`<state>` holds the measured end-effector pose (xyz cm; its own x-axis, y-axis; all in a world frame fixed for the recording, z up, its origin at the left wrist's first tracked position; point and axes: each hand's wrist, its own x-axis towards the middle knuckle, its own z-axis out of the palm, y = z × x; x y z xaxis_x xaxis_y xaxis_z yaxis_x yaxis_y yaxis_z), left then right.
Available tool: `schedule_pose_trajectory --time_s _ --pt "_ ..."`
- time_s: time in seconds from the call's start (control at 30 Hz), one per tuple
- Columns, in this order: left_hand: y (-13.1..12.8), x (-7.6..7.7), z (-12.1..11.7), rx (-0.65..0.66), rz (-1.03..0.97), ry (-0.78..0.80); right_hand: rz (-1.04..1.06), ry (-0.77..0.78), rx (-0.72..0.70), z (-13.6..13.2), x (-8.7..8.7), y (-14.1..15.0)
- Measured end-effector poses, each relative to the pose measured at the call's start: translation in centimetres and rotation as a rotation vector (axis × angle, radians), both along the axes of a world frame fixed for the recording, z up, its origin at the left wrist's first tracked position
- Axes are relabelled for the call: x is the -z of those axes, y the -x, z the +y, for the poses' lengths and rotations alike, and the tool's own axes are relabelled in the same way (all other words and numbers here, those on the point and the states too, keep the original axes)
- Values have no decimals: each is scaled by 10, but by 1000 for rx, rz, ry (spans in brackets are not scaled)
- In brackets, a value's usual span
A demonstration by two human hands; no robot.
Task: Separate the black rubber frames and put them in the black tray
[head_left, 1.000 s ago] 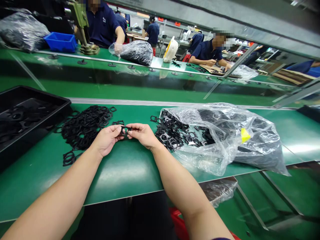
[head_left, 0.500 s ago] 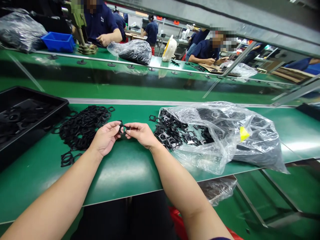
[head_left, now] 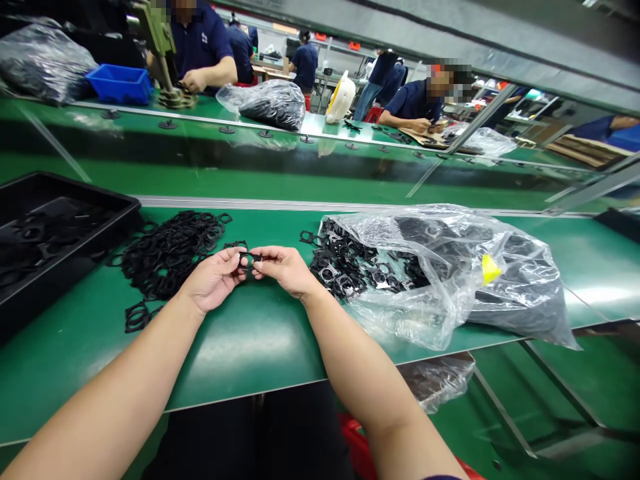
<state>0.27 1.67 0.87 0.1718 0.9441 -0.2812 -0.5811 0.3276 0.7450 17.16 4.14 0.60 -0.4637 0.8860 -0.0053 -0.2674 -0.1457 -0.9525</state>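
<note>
Between my two hands is a small black plastic ring-shaped part point(head_left: 249, 255), held just above the green table. My left hand point(head_left: 216, 277) pinches its left side, and my right hand point(head_left: 284, 269) grips the right side between thumb and fingers. Fingertips cover much of the part. To the left lies a heap of similar black parts point(head_left: 170, 253). On the right, black frames with shiny metal pieces point(head_left: 345, 267) spill from the mouth of a clear plastic bag point(head_left: 520, 287) with a yellow tag. Another black part point(head_left: 235, 245) lies just behind my left fingers.
A black bin point(head_left: 115, 200) holding dark parts stands at the far left. Beyond the table's back rail runs a green conveyor point(head_left: 280, 177). Across it are a blue tray point(head_left: 120, 85), a green hand press point(head_left: 163, 47), a bagged bundle point(head_left: 280, 105) and several co-workers.
Both hands stay nearly in place with the black part, which has turned slightly. A loose black part behind my left fingers shows more clearly now.
</note>
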Motion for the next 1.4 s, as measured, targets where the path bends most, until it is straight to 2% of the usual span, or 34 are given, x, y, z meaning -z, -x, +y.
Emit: schedule_pose_trajectory --time_s 0.1,0.23,0.3,0.53,0.8,0.93,1.13,1.27,1.4 --pt "0 0 1 -5 10 -5 13 5 5 0 0 0" --pt "-4 3 3 -120 62 2 -10 -17 37 3 2 0" --pt "-5 4 3 -138 90 -15 -15 -21 45 3 2 1" --pt "-4 3 2 -65 164 -38 4 -11 109 3 0 0" --pt "-3 2 2 -24 51 39 -1 -78 83 2 0 1" --pt "-5 4 2 -140 177 -28 -9 -75 108 2 3 2" --pt "-7 3 1 -119 188 -93 32 -3 86 2 1 1" --pt "-10 3 0 -174 268 -119 91 38 32 0 -4 0" --pt "-14 5 -2 -224 412 -314 112 80 -17 -1 -8 0"
